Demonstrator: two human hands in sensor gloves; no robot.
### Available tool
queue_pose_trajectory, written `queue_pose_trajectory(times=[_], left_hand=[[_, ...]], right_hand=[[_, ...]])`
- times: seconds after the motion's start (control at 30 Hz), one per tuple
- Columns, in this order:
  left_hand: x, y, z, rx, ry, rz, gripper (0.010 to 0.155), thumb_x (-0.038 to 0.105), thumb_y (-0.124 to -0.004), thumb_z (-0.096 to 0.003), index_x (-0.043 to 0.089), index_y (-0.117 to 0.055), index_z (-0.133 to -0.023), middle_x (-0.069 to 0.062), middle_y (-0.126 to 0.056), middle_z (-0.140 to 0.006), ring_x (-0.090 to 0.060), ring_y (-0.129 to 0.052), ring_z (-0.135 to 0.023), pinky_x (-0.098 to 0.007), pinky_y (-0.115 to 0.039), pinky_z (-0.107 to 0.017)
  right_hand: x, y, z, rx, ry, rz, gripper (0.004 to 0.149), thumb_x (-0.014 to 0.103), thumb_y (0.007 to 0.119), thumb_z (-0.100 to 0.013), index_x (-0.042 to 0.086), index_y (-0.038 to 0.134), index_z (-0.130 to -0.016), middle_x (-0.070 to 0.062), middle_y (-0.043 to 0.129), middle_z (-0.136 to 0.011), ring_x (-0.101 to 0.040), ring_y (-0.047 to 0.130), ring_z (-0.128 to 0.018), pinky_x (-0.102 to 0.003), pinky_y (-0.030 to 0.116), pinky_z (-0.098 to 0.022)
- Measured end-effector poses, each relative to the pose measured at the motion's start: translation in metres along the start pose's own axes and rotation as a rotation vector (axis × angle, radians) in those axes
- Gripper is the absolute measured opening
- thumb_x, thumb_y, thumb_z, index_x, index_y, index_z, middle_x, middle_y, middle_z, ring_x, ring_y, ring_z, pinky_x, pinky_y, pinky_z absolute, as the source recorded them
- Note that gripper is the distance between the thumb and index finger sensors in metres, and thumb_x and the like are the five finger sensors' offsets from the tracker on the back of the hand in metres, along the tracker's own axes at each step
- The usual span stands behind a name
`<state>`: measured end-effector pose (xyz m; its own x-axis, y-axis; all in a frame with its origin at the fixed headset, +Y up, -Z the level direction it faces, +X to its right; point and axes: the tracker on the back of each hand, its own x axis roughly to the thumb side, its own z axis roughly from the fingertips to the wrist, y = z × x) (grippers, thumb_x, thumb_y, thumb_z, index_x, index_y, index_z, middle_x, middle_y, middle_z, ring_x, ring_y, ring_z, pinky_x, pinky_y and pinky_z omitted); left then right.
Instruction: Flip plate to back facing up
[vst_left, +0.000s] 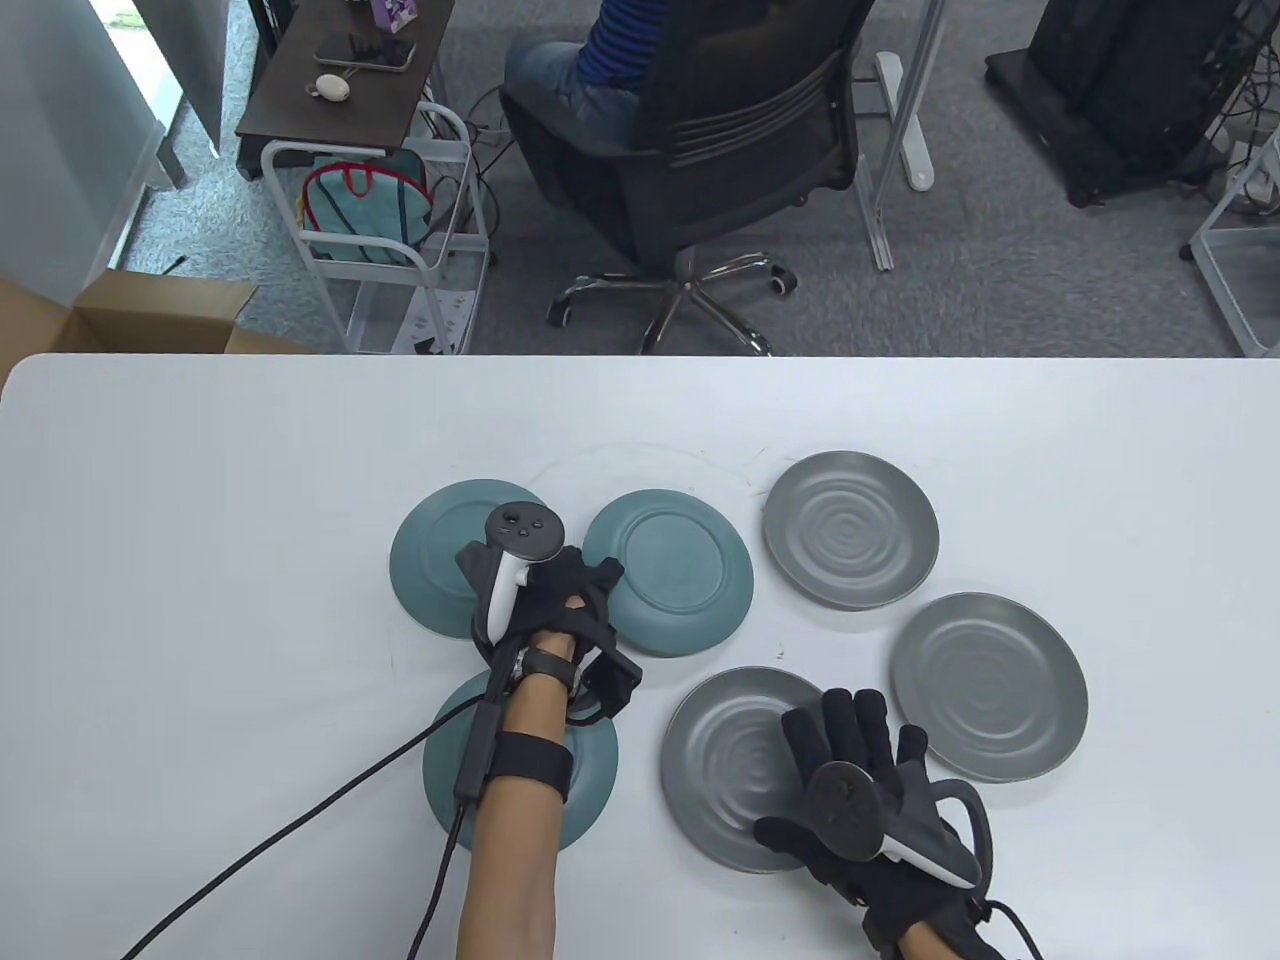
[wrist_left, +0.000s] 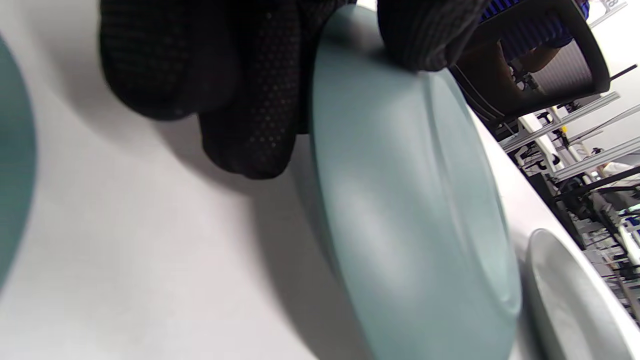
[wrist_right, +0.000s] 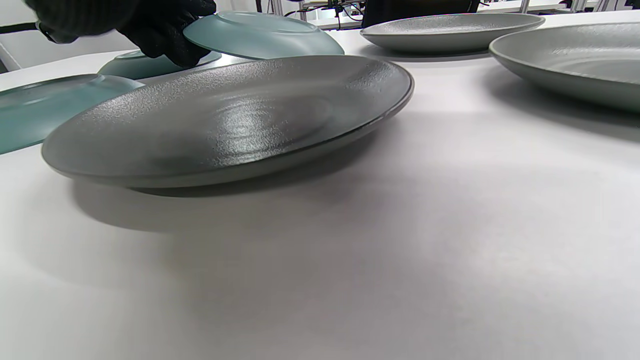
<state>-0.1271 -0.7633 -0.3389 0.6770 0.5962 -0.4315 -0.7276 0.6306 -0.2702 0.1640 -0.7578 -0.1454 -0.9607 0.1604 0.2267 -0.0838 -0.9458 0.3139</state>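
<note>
Smooth round teal plate (wrist_left: 410, 225) in left hand (vst_left: 560, 600)

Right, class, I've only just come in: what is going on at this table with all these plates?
A person in black sensor gloves is turning plates over on a white table. The left hand grips the rim of the middle teal round plate, which is back up with that edge lifted. Two more teal plates also lie back up. The right hand hovers, fingers spread, over the nearest grey ridged plate. That plate and two other grey plates lie face up, not yet flipped.
</note>
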Motion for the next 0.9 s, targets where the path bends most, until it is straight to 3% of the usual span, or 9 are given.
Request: queue_pose_trajectory(times=[0.9], left_hand=[[0.021, -0.015, 0.005, 0.133, 0.044, -0.477, 0.067, 0.044, -0.072, -0.0543, -0.002, -0.066, -0.103, -0.009, -0.091, -0.077, -0.023, -0.112, -0.043, -0.030, -0.093, -0.027]], right_hand=[[0.003, 0.000, 0.000, 0.003, -0.008, 0.010, 0.095, 0.069, 0.061, -0.046, 0.017, 0.020, -0.115, -0.024, 0.011, -0.118, -0.049, 0.008, -0.106, -0.074, 0.020, -0.072]])
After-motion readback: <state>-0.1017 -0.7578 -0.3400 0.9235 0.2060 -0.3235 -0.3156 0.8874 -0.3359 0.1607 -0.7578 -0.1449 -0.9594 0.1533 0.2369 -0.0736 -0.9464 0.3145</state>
